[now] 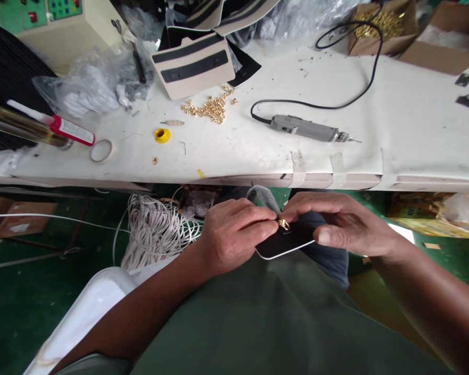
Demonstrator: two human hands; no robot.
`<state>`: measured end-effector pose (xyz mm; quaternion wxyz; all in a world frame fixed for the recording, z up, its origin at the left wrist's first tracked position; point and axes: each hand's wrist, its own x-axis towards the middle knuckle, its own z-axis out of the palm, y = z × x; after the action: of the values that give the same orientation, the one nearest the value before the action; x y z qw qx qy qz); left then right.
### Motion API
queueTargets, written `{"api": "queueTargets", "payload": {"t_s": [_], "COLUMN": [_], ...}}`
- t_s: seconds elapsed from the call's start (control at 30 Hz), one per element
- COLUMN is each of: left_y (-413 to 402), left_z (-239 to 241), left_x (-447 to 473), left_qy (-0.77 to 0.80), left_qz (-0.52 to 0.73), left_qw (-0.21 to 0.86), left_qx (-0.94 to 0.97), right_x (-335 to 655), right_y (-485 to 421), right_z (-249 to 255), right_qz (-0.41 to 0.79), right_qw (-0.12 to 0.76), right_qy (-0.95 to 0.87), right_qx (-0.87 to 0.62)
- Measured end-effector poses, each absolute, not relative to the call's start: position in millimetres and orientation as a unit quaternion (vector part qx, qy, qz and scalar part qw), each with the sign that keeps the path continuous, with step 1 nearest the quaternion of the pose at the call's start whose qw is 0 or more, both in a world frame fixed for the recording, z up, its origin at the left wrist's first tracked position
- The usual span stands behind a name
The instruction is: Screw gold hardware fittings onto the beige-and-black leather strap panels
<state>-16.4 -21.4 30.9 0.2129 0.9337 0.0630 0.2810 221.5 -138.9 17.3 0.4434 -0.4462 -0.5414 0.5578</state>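
Both hands work together below the front edge of the white table (258, 166), over my lap. My left hand (230, 234) is closed, its fingertips pinching a small gold metal fitting (283, 224). My right hand (336, 224) is also closed, gripping a black flat piece with a white edge (281, 246) at the spot where the fitting sits. A bit of clear plastic (261, 197) sticks up just behind the fingers.
On the table lie a pile of gold fittings (213, 108), a grey rotary tool (308, 128) with a black cord, a yellow ring (162, 135), a tape roll (102, 151), a glue tube (58, 125) and beige panels (193, 65). Coiled white cord (156, 229) hangs below.
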Motion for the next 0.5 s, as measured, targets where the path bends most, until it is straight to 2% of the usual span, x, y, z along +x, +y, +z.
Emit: {"api": "queueTargets", "payload": {"t_s": [0.17, 0.5], "left_y": [-21.6, -20.8], "left_z": [33.0, 34.5], "left_x": [-14.2, -8.7], "left_qy": [0.047, 0.020], "left_qz": [0.270, 0.257], "left_qw": [0.191, 0.158], "left_qx": [0.942, 0.953], "right_x": [214.6, 215.5], "right_y": [-133.3, -136.7], "right_z": [15.9, 19.5], "right_qz": [0.573, 0.567], "right_qw": [0.440, 0.425], "right_qy": [-0.484, -0.497], "right_qx": [-0.494, -0.500]}}
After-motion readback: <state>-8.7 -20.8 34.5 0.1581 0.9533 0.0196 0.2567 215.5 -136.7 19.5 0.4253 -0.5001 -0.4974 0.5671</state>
